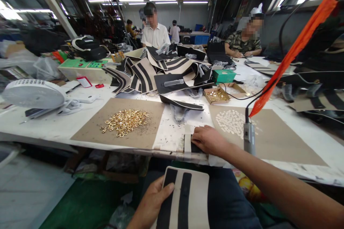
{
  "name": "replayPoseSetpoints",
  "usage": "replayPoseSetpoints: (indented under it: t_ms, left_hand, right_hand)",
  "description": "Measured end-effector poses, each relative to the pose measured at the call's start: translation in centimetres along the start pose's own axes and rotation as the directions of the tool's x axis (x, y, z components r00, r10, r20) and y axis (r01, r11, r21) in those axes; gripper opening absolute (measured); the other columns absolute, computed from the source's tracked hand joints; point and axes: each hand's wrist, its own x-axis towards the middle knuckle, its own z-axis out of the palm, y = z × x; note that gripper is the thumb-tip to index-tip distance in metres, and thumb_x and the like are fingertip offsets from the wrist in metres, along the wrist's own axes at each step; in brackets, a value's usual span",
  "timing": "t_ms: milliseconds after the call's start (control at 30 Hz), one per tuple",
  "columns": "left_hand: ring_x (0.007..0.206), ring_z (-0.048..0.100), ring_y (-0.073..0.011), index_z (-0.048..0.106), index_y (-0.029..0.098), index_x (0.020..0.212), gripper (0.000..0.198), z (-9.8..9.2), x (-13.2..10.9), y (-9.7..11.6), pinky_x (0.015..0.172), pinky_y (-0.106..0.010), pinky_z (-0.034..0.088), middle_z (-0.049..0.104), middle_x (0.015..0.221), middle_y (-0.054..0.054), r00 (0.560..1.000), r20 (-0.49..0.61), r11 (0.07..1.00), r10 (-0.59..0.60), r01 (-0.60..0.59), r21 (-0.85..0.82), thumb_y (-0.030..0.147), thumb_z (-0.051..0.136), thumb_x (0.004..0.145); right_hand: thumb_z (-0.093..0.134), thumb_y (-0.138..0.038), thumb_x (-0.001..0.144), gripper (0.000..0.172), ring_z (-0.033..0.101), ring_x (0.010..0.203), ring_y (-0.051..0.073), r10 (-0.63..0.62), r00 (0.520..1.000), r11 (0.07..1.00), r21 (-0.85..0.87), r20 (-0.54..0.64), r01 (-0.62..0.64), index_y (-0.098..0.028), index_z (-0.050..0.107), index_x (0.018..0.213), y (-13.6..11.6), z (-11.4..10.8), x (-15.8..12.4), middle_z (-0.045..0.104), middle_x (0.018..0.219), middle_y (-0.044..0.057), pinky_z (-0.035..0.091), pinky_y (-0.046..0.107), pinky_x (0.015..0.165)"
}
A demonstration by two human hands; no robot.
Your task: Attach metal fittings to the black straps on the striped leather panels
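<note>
Fluorescent strips lit a long workshop, and a white worktable (pixel 53 128) speckled with dark crumbs ran across the view. On the wearer's lap lay a striped panel (pixel 197 200), cream with two broad black bands running lengthwise and rounded top corners. The left hand (pixel 152 200) clamped its left edge, thumb pressed on the black band and fingers out of sight beneath.

At the table's near edge sat a small striped piece (pixel 188 145) in the same cream and black. The right hand (pixel 209 139) lay palm down over it, covering most of it. Whether the fingers pinched it or merely rested there could not be told.

Left of that hand, a heap of gold metal rings (pixel 126 121) lay on a brown cardboard sheet (pixel 88 132). To the right, a second cardboard sheet (pixel 279 139) carried a patch of small white pieces (pixel 231 121). A grey hanging tool (pixel 249 137) dangled just beside the right forearm on a black cable under an orange strap (pixel 295 46).

Further back were a pile of striped panels (pixel 150 73), an open box of gold hardware (pixel 216 95) and a green box (pixel 224 76) whose printing was too small to read. A white fan (pixel 32 93) lay at the far left. Two other people sat at the far end, one in a white shirt (pixel 156 35), one in a camouflage shirt (pixel 243 41).
</note>
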Motion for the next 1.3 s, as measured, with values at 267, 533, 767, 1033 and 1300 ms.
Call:
replayPoseSetpoints:
  t_ms: [267, 533, 767, 1033, 1300]
  left_hand:
    - [0.083, 0.076, -0.0268, 0.073, 0.015, 0.117, 0.051, -0.4, 0.1, -0.2, 0.077, -0.033, 0.059, 0.080, 0.098, -0.011, 1.000, 0.018, 1.000, 0.003, -0.003, -0.023, 0.046, 0.082, 0.078]
    - [0.080, 0.076, -0.0257, 0.074, 0.016, 0.117, 0.050, -1.0, 0.7, -0.8, 0.076, -0.032, 0.058, 0.080, 0.097, -0.011, 0.997, 0.083, 0.999, 0.005, -0.003, -0.033, 0.047, 0.081, 0.078]
    - [0.082, 0.076, -0.0273, 0.073, 0.015, 0.118, 0.052, -1.4, 0.5, -0.5, 0.078, -0.034, 0.059, 0.080, 0.098, -0.012, 0.997, 0.071, 1.000, 0.013, -0.011, -0.028, 0.047, 0.081, 0.078]
    - [0.080, 0.077, -0.0275, 0.071, 0.015, 0.120, 0.051, -0.5, 0.4, 1.1, 0.072, -0.034, 0.060, 0.080, 0.095, -0.011, 1.000, 0.006, 0.997, 0.013, -0.012, -0.079, 0.042, 0.081, 0.078]
    - [0.081, 0.077, -0.0270, 0.066, 0.014, 0.128, 0.050, 1.8, 1.8, 3.6, 0.073, -0.035, 0.060, 0.080, 0.097, -0.012, 0.997, -0.010, 0.995, 0.078, -0.078, -0.063, 0.037, 0.076, 0.084]
  right_hand:
    - [0.059, -0.026, 0.094, 0.018, 0.063, 0.085, 0.021, 0.025, 0.998, 0.999, 0.045, 0.054, -0.028, -0.020, 0.074, 0.085, 0.1, -0.3, 0.6, 0.069, 0.091, 0.007, 0.042, 0.032, 0.078]
    - [0.066, -0.021, 0.088, 0.014, 0.063, 0.093, 0.021, 0.299, 0.954, 0.849, 0.464, -0.028, -0.252, -0.025, 0.079, 0.089, 0.4, 2.1, -0.3, 0.072, 0.096, 0.003, 0.047, 0.030, 0.085]
    - [0.068, -0.026, 0.087, 0.014, 0.063, 0.098, 0.023, 0.323, 0.946, 0.857, 0.429, -0.020, -0.284, -0.027, 0.081, 0.095, 0.1, 2.4, -0.5, 0.072, 0.101, 0.004, 0.048, 0.035, 0.091]
    - [0.067, -0.022, 0.086, 0.016, 0.063, 0.103, 0.023, 0.391, 0.920, 0.802, 0.493, -0.006, -0.338, -0.026, 0.080, 0.095, 0.0, 2.9, -0.5, 0.072, 0.104, 0.004, 0.047, 0.036, 0.096]
    - [0.064, -0.044, 0.091, 0.042, 0.064, 0.103, 0.026, 0.632, 0.761, 0.514, 0.813, -0.144, -0.273, -0.020, 0.067, 0.126, -2.0, 1.9, -4.9, 0.069, 0.117, 0.010, 0.050, 0.043, 0.098]
